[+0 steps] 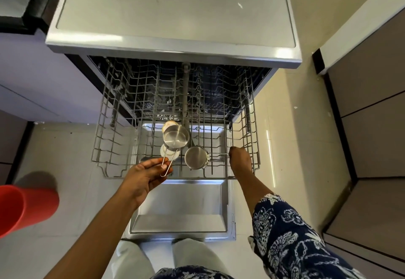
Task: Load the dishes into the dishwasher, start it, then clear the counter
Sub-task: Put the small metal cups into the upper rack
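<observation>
Two steel cups: both are over the pulled-out rack (109, 147) of the dishwasher, near its front edge, one in each hand.
First cup (175, 136): held above the rack wires. Its long axis runs from the wire loop handle, nearest the person, away to the bowl. The mouth tips back toward the camera.
Left hand (145, 174): thumb and fingers pinch the near end of the loop handle, palm turned up.
Second cup (196, 157): just right of the first and lower, down among the wires. It lies on its side with the long axis across the rack. The handle points right and the mouth faces the person.
Right hand (240, 158): curled round the far end of that handle at the rack's right side, fingertips hidden.
Door (182, 204): folded down flat beneath the rack.
White round piece (163, 150): under the first cup; what it is cannot be told.
Red bucket (26, 206): on the floor, well left.
</observation>
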A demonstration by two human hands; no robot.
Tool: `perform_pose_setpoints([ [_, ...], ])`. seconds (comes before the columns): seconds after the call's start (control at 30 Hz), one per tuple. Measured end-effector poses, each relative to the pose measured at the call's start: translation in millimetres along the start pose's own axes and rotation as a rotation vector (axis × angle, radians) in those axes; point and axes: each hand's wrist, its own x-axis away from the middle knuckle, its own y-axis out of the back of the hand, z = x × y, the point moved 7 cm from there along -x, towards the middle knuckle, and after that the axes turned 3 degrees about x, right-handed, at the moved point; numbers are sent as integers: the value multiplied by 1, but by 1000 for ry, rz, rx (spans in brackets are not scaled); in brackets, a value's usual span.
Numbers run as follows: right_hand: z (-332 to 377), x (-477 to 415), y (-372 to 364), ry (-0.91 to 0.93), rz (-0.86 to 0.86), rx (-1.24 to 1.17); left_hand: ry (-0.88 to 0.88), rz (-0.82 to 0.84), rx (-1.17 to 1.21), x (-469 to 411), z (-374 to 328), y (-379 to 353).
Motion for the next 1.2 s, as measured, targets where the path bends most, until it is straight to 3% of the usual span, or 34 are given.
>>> perform_pose_setpoints([
  [0.17, -5, 1, 9, 9, -59, -94, -12, 7, -6, 0, -7, -8],
  [0.23, 4, 6, -3, 107, 2, -123, -10, 7, -8, 1, -8, -10],
  [0.33, 14, 11, -35, 311, 164, 67, -5, 7, -15, 2, -5, -14],
  [0.43, 12, 9, -41, 326, 257, 83, -4, 0, -22, 2, -6, -18],
  [0.53, 19, 9, -20, 304, 198, 89, 7, 9, -12, 5, -2, -23],
  [0.6, 31, 16, 4, 276, 129, -141, 11, 22, -25, 8, 0, -27],
  [0.63, 38, 24, 15, 239, 145, -379, 17, 31, -29, 10, 2, -30],
  [0.73, 58, 52, 26, 108, 420, -1337, 36, 69, -61, 17, 2, -38],
  [0.8, 68, 64, 28, 101, 571, -1757, 54, 92, -88, 20, 1, -41],
  [0.9, 74, 70, 29, 174, 642, -1975, 57, 111, -120, 22, 0, -44],
  [1.03, 77, 74, 32, 271, 698, -2071, 56, 149, -183, 19, -5, -51],
  [1.2, 65, 64, 49, 245, 576, -2054, -58, 133, -302, 5, -12, -48],
])
